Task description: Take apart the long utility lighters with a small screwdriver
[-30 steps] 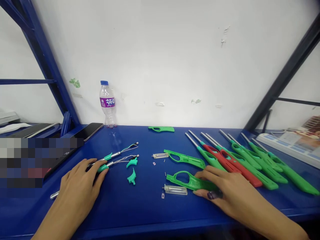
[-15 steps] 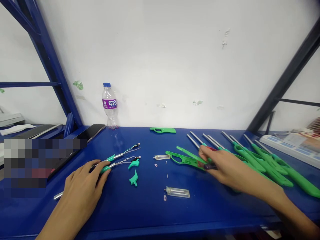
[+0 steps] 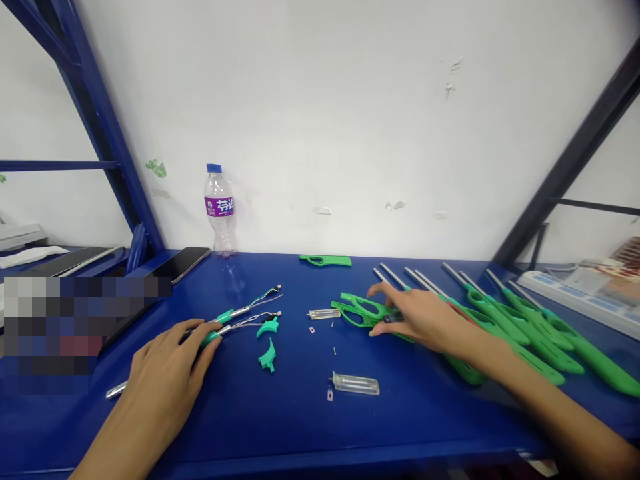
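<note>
On the left, my left hand (image 3: 167, 370) lies curled over metal lighter tubes (image 3: 117, 391) whose teal ends and thin wires stick out past the fingers. Two teal triggers (image 3: 268, 357) lie just to the right of the wires. My right hand (image 3: 417, 317) is over green lighter shell halves (image 3: 364, 308), thumb and forefinger apart at them. Beneath its palm is a tool with a dark end (image 3: 393, 318) and a bit of red; most of it is hidden. Clear fuel tanks (image 3: 356, 385) and tiny pins and clips lie between the hands.
Several green lighters (image 3: 525, 320) with metal tubes lie at the right, beside a white power strip (image 3: 575, 293). Against the wall are a plastic bottle (image 3: 220, 213) and another green shell piece (image 3: 326, 261). A phone (image 3: 186, 263) lies at back left; blue frame posts flank the table.
The green shell half that my right hand was pinching now lies over the other half. My thumb and forefinger have spread apart from it. My left hand has stayed put.
</note>
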Action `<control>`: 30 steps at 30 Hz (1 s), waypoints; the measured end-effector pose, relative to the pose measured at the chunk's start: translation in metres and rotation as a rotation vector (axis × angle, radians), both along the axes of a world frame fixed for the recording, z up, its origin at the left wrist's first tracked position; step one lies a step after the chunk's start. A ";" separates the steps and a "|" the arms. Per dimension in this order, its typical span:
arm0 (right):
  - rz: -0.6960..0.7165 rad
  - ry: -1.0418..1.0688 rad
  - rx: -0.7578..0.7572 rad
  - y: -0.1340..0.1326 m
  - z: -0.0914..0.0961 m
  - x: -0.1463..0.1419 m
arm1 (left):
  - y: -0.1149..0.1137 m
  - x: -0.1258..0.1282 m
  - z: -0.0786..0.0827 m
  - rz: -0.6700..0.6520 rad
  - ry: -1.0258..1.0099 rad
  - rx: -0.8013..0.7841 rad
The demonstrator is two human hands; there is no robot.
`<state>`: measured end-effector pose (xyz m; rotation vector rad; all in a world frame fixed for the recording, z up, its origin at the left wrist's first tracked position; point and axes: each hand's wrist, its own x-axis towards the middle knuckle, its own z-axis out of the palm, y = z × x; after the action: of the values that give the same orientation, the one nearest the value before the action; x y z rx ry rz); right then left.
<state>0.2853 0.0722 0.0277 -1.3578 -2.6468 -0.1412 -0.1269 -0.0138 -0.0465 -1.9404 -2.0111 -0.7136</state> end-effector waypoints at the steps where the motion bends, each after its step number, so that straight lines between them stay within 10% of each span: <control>1: 0.005 -0.012 0.008 0.000 -0.002 0.000 | 0.000 0.000 0.000 0.001 -0.006 -0.003; 30: -0.044 -0.026 0.131 0.006 -0.016 0.002 | -0.001 0.005 0.012 0.002 0.028 -0.082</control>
<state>0.2870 0.0784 0.0115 -1.3808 -2.5779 -0.3339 -0.1216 -0.0153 -0.0350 -1.9817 -2.0558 -0.6093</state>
